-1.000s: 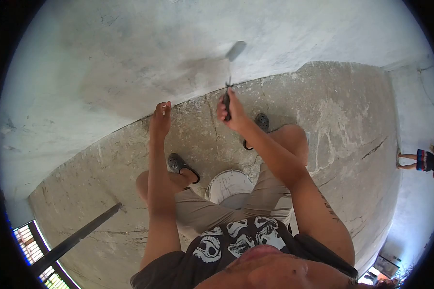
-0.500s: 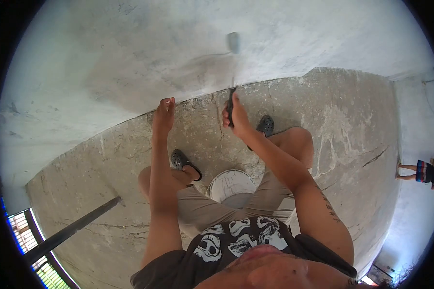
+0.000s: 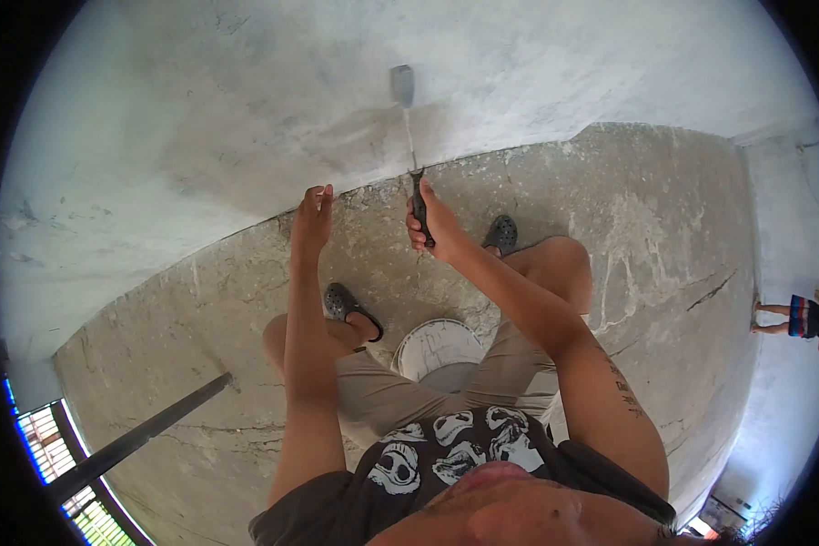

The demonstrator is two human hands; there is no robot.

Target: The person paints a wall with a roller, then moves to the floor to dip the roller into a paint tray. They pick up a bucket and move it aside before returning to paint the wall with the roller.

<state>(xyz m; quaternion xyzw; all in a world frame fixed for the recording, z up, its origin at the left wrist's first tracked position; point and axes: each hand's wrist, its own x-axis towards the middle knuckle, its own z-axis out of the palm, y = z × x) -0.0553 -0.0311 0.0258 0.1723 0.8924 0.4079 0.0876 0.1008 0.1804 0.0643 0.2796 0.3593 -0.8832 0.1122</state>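
My right hand (image 3: pixel 434 221) is wrapped around the black handle of a small paint roller (image 3: pixel 402 85). Its thin shaft points up toward the wall, and the grey roller head lies against the pale, patchy wall (image 3: pixel 273 100), as far as I can tell. Out to the left, my left hand (image 3: pixel 313 218) is raised in front of the wall's foot, fingers loosely bent and apart, holding nothing. Below, a round white bucket (image 3: pixel 439 350) stands between my legs, partly hidden by my trousers.
The cracked concrete floor (image 3: pixel 646 227) meets the wall just beyond my feet in dark clogs (image 3: pixel 341 300). A dark post (image 3: pixel 146 437) rises at lower left near a barred window (image 3: pixel 45 446). Another person (image 3: pixel 796 318) stands at far right.
The paint roller has shifted left across the wall, my right hand moving left and slightly down with it. My left hand has stayed almost in place.
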